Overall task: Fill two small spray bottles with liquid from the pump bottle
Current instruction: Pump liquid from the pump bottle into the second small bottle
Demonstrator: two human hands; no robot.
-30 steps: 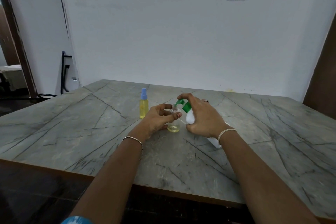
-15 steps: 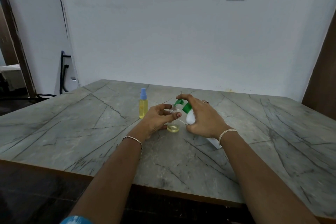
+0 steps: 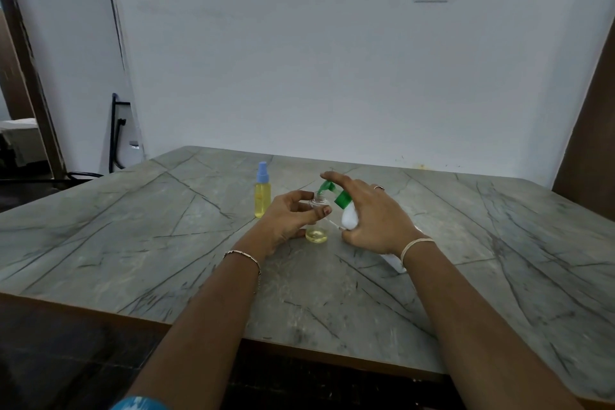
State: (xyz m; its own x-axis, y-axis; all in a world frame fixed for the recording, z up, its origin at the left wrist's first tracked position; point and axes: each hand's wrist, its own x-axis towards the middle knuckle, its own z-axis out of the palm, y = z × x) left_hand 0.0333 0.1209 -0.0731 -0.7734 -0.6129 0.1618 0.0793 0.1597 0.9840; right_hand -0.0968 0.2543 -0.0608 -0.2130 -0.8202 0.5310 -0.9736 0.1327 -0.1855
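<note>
- Step in hand: filling bottle no. 2. Capped spray bottle, blue top, yellow liquid nearly to the shoulder, looks done. It stands upright at 10 o'clock from the hands, just beside the left hand and not touching it.
- Open spray bottle: clear, no top on, upright on the surface. Only a shallow yellow layer at the bottom, so I'd judge it approx. a quarter full at most.
- Left hand: thumb and fingers pinch the open spray bottle up by its neck, steadying it.
- Right hand: curled round the white pump bottle, which tilts toward 10 o'clock. Index finger stretched out on top of the green pump head, spout right over the open mouth.
- White bit under the right wrist at 5 o'clock: prob. the pump bottle's base; can't tell for sure.
- Thin white tube betw. the two bottles: maybe the sprayer's dip tube; too small to tell.
- Next move calls for: repeated presses w/ the index finger, spout kept over the narrow mouth, left grip firm so the bottle doesn't tip. Then the spray top goes on; I don't see where the top lies.
- Risk: the mouth is small and the spout is angled, so drips down the outside are likely if either one shifts.
- Room: lots of bare surface at 3 and 9 o'clock. Near edge at 6 o'clock is well apart from the bottles. Far edge meets the wall at 12 o'clock, also well off.
- Only close neighbour is the capped spray bottle, so watch the left elbow and knuckles at 10 o'clock.
</note>
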